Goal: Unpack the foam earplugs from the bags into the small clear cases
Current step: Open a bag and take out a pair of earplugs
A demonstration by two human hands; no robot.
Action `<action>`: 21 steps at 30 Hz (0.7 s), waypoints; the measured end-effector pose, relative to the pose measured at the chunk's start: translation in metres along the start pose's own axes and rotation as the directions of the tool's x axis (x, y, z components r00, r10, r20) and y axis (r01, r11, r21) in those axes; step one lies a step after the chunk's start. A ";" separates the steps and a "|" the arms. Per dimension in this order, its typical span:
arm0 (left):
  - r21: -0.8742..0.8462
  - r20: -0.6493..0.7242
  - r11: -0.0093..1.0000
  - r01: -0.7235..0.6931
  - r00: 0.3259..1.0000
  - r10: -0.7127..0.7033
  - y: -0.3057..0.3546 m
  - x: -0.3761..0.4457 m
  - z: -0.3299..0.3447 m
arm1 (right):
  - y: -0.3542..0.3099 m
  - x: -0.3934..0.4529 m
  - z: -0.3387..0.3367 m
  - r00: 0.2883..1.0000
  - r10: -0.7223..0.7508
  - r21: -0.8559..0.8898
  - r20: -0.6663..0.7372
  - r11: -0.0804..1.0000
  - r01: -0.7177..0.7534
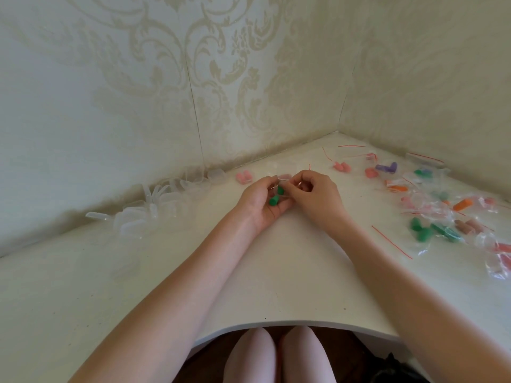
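If I tug the seal too hard, the green earplugs (276, 197) may spring out and roll off the table (276, 272). My left hand (261, 201) cradles their clear bag while my right hand (312, 193) pinches its top, at twelve o'clock. They look stubby, matte, soft.

Honestly can't read a single word, number or logo here. The little bags (439, 217) only have plain red strips, and the clear cases (143, 217) look totally unmarked, no labels.
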State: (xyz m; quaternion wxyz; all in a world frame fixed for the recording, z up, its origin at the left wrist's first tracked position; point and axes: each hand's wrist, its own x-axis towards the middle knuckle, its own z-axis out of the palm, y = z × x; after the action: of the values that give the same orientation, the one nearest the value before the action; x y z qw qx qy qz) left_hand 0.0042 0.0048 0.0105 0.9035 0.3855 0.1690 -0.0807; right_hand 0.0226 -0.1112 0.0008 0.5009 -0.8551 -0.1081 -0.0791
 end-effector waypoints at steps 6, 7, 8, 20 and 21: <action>-0.131 -0.031 0.991 0.019 0.999 -0.023 0.004 -0.003 0.000 | -0.004 -0.002 -0.004 0.986 -0.146 -0.057 -0.079 0.988 0.142; -0.130 -0.043 0.991 0.016 0.999 -0.022 0.005 -0.002 -0.001 | -0.006 -0.004 -0.003 0.977 -0.199 -0.024 -0.072 0.980 0.197; -0.125 -0.053 0.992 0.015 0.998 -0.022 0.006 -0.001 -0.001 | -0.008 -0.006 -0.002 0.970 -0.241 0.027 -0.028 0.970 0.242; -0.042 -0.046 0.999 0.034 0.998 -0.036 0.005 0.002 -0.004 | -0.008 -0.014 0.008 0.911 -0.360 -0.134 0.201 0.911 0.390; -0.034 -0.035 0.999 0.036 0.999 -0.037 0.005 0.001 -0.003 | -0.009 -0.014 0.008 0.914 -0.354 -0.140 0.199 0.913 0.384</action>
State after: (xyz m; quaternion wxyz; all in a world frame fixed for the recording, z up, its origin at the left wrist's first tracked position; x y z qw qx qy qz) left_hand 0.0061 0.0105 0.0113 0.9051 0.3685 0.1933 -0.0877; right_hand 0.0066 -0.1013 0.0006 0.3885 -0.8635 -0.3028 -0.1088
